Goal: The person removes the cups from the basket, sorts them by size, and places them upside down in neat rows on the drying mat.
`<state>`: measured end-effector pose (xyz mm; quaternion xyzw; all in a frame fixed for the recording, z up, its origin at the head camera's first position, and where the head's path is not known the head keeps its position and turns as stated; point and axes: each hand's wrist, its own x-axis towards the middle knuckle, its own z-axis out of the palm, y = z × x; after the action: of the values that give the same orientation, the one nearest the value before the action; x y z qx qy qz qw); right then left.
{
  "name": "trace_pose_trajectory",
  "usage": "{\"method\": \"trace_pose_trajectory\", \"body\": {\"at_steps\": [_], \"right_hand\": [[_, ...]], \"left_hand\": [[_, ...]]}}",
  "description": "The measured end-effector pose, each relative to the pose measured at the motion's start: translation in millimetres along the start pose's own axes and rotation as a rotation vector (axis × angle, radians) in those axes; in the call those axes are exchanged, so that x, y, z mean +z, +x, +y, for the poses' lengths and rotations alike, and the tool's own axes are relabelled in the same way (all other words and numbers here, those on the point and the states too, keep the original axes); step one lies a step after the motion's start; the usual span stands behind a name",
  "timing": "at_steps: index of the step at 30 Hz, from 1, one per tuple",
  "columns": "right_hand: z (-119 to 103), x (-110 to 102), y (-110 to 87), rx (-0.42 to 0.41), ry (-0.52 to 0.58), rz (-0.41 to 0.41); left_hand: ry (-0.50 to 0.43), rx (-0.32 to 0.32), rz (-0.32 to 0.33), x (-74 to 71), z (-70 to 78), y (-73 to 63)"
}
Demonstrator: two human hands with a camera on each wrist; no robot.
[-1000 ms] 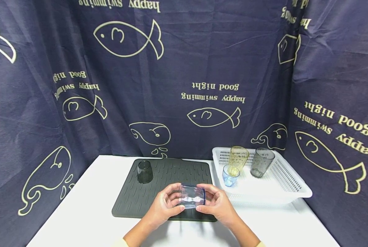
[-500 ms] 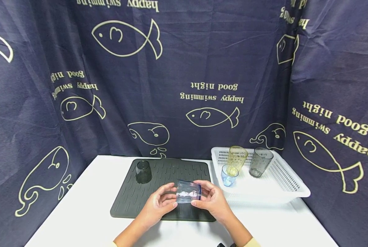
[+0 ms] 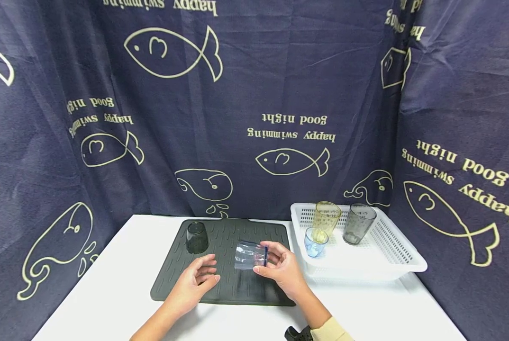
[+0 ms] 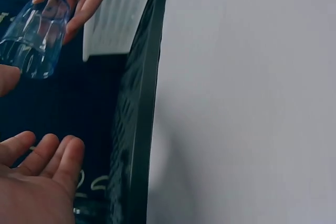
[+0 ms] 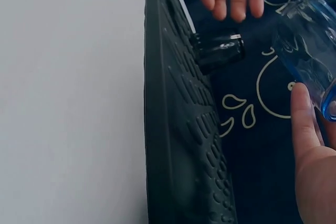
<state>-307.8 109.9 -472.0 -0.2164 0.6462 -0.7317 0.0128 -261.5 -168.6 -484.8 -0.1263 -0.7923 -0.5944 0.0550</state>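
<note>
My right hand [image 3: 280,268] holds a clear bluish glass [image 3: 248,255] on its side above the dark mat, fingers and thumb round its blue-rimmed end. That rim faces right and the base points left. In the right wrist view the thumb lies along the glass [image 5: 310,51]. Left of the glass and apart from it, my left hand [image 3: 192,284] holds nothing, its fingers loosely extended over the mat's front edge. A small dark glass [image 3: 197,237] stands upside down on the ridged mat [image 3: 233,232], beyond the left hand.
At the right, a white plastic basket [image 3: 404,265] holds a yellow patterned glass [image 3: 326,219], a grey glass [image 3: 359,225] and a small blue glass [image 3: 315,242]. A dark blue curtain with fish prints [image 3: 220,118] hangs behind the white table [image 3: 122,265].
My left hand has let go of the clear glass and drawn away to the left. My right hand has carried the glass left and slightly farther from me.
</note>
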Motion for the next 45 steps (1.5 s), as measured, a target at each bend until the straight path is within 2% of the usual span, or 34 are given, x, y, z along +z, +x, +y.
{"method": "trace_pose_trajectory", "body": {"at_steps": [4,14,17,26,32,39,45], "right_hand": [[4.9,4.0,7.4,0.015,-0.011,0.04],[16.7,10.7,26.8,0.016,-0.04,0.124],[19.6,11.8,32.2,0.017,-0.048,0.134],[21.8,16.3,47.6,-0.027,-0.106,0.183],[23.8,17.2,57.7,-0.052,-0.122,0.207],[20.9,17.8,71.3,-0.074,-0.141,0.202],[-1.3,26.0,71.1,-0.089,-0.208,0.221]], "left_hand": [[0.122,-0.01,0.05,-13.9,-8.9,-1.7],[0.504,0.045,0.14,-41.6,-22.8,-11.7],[0.605,0.014,0.139,-49.2,-25.6,-15.0],[0.783,-0.131,0.081,-75.3,-29.2,-20.6],[0.832,-0.229,-0.007,-88.7,-33.4,-21.9],[0.829,-0.262,-0.069,-94.5,-40.7,-22.1],[0.859,-0.289,-0.124,-94.8,-34.0,-18.6]]}}
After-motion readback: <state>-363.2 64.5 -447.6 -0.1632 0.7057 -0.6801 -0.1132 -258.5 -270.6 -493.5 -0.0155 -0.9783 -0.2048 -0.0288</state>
